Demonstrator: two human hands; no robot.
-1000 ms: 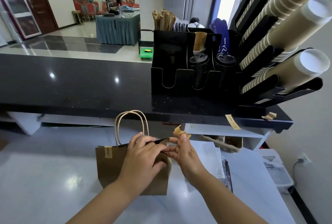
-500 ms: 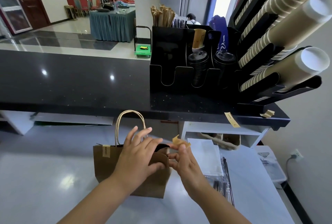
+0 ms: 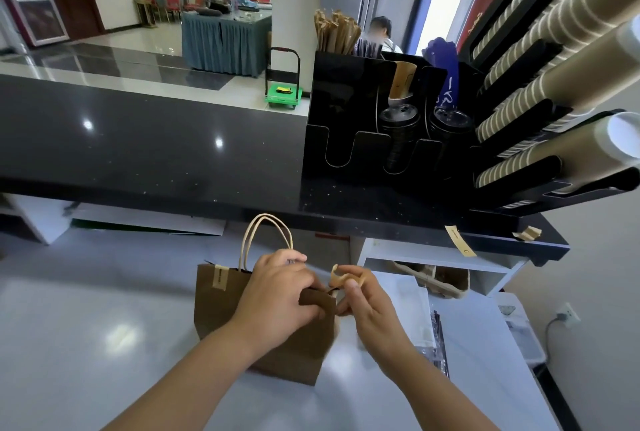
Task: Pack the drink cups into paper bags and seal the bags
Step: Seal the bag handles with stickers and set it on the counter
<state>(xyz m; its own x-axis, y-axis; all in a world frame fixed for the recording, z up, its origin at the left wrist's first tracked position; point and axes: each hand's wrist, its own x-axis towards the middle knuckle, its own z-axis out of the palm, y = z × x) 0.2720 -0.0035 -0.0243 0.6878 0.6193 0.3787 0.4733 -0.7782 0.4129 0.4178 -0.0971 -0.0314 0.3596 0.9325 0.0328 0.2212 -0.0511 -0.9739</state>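
Left hand (image 3: 280, 292): fingers were raised off the bag 0.5 s ago and now curl down onto its top edge. Right hand (image 3: 367, 306) sits about where it was.

We log, left to right:

- 1 white table (image 3: 86, 326).
- 1 brown bag (image 3: 221, 316), upright on the table at centre frame, just below the counter's front edge.
- 1 label (image 3: 220, 277) is stuck over the bag's top left rim.
- 2 handles (image 3: 267, 217) stand up together from the mouth.
- We cannot see inside the bag, so no cup count.
- Left hand grips the bag's top right corner, fingers over the rim and thumb on the near face.
- Right hand, just beside the left, pinches 1 curled strip (image 3: 341, 279) between thumb and fingers. The strip sits just above that same corner. We cannot tell whether it touches the bag.
- Paper sheets (image 3: 412, 306) lie flat on the table right of the hands. Count not readable.

On the black counter (image 3: 138, 153):

- 1 organiser (image 3: 346, 112).
- 1 bunch of straws (image 3: 334, 32) stands in the organiser's back.
- 2 lid stacks (image 3: 398, 133) sit side by side in its slots.
- At least 4 cup stacks (image 3: 554, 84) lie tilted in the rack at far right.
- 1 flat spare strip (image 3: 460, 240) hangs off the counter's front edge.
- 1 crumpled scrap (image 3: 526, 232) lies near the spare strip, to its right.
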